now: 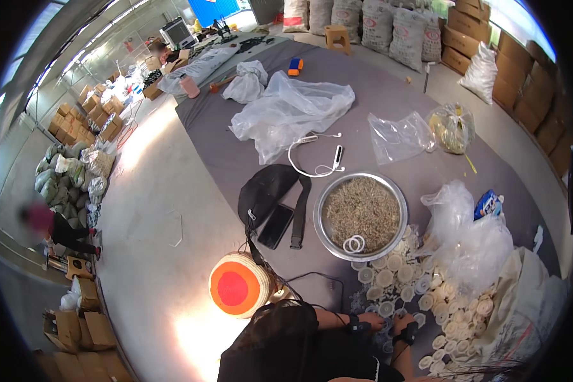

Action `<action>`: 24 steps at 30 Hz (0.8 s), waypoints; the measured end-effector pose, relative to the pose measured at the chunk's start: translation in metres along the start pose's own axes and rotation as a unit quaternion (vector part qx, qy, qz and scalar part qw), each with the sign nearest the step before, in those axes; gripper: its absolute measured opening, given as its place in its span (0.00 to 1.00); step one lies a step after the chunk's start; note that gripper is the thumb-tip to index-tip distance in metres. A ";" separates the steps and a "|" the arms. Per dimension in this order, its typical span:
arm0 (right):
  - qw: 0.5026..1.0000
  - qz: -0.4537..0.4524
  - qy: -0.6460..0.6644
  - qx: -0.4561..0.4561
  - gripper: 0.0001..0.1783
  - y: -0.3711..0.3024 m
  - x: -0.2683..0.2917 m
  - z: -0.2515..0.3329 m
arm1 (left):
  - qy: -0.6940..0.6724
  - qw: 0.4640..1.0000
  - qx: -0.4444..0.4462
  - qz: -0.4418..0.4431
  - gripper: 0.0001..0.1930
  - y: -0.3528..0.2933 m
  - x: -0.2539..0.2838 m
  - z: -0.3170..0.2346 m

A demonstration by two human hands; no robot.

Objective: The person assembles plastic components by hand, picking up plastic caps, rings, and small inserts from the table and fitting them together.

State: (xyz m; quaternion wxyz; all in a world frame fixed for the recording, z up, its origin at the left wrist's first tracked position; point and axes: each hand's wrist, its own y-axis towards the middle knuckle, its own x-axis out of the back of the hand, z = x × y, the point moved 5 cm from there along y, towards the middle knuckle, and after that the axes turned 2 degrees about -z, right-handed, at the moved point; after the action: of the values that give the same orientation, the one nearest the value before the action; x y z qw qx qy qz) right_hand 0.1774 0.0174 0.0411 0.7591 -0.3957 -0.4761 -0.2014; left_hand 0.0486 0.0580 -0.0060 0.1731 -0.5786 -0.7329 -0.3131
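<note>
My left hand [370, 321] and my right hand [402, 323] are close together at the near edge of a spread of round, translucent plastic pieces [384, 277]. Both have curled fingers, and whatever is in them is too small to make out. A dark device is strapped around each wrist. Just beyond the pieces stands a wide metal basin [318, 237] filled with small brownish bits. Two or so white rings [354, 244] lie on top of that fill, by the basin's near rim.
Left of the basin lie a black waist bag [264, 194] and a phone [276, 226]. A white cable [297, 167] and clear plastic sheeting [293, 111] are farther off. Plastic bags [468, 245] and a woven sack [522, 305] flank the right side. A striped round stool [239, 284] stands left.
</note>
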 end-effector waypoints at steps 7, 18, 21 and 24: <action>0.998 0.045 -0.040 -0.008 0.20 0.018 -0.025 -0.028 | 0.011 0.996 -0.081 0.035 0.08 -0.006 -0.002 -0.006; 0.995 -0.043 -0.089 0.020 0.13 0.006 -0.020 -0.009 | -0.008 0.989 -0.122 0.079 0.09 -0.016 -0.013 -0.005; 0.990 -0.021 -0.136 0.027 0.11 0.016 -0.033 -0.026 | -0.026 0.990 -0.092 0.104 0.11 -0.012 -0.027 0.005; 0.982 0.032 -0.183 0.014 0.11 0.023 -0.034 -0.020 | -0.061 0.994 -0.050 0.077 0.10 -0.014 -0.018 0.009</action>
State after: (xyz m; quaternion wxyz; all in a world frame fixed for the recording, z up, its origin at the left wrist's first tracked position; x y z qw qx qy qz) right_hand 0.1887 0.0131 -0.0027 0.6704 -0.4304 -0.5970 -0.0944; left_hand 0.0412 0.0488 -0.0273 0.1222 -0.6595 -0.6786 -0.2992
